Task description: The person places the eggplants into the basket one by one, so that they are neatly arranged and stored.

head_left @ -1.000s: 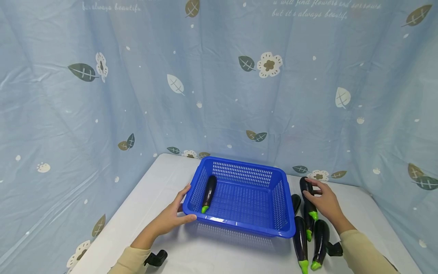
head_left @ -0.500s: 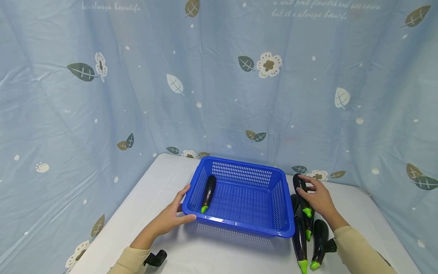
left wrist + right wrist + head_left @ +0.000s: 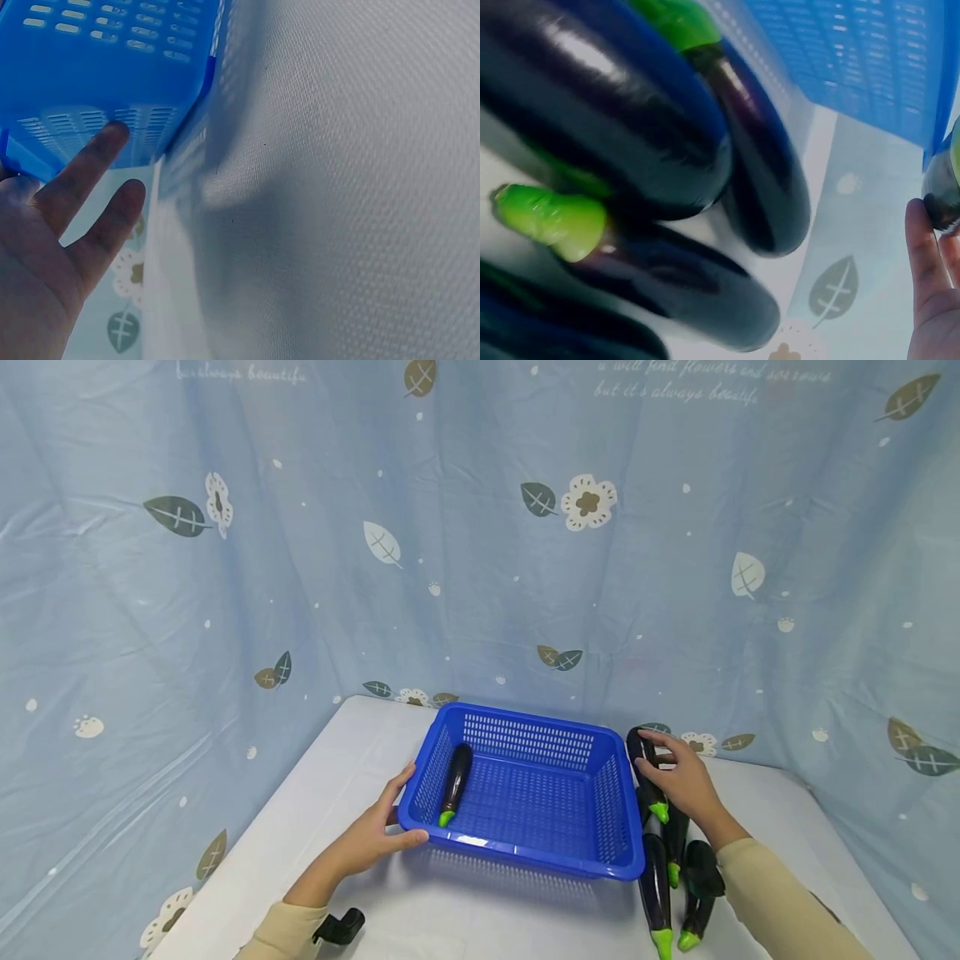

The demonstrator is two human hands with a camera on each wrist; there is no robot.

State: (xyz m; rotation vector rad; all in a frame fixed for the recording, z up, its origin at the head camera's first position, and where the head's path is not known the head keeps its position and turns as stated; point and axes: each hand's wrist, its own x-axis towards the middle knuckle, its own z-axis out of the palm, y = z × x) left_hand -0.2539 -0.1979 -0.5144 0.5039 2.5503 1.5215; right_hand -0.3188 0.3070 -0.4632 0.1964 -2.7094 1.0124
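Observation:
With its thumb and fingers my right hand (image 3: pixel 686 785) grips a dark purple eggplant (image 3: pixel 647 764), green stem end toward me, just right of the basket. Only part of this eggplant shows at the right edge of the right wrist view. My left hand (image 3: pixel 367 835) holds the front left corner of the blue plastic basket (image 3: pixel 525 858), thumb over the front rim; the left wrist view shows two fingers (image 3: pixel 82 172) stretched out beside its wall. One eggplant (image 3: pixel 456 781) lies inside, along the left wall. Several more eggplants (image 3: pixel 656 885) lie on the table below my right hand.
A white cloth (image 3: pixel 465 910) covers the table. Behind and beside it hangs a light blue curtain (image 3: pixel 480 610) with leaf and flower prints. Black wrist mounts stick out by both sleeves, the left one (image 3: pixel 341 927) low over the table.
My right hand has lifted its eggplant off the others and carried it left, up to the basket's right rim. My left hand and the basket stay in place.

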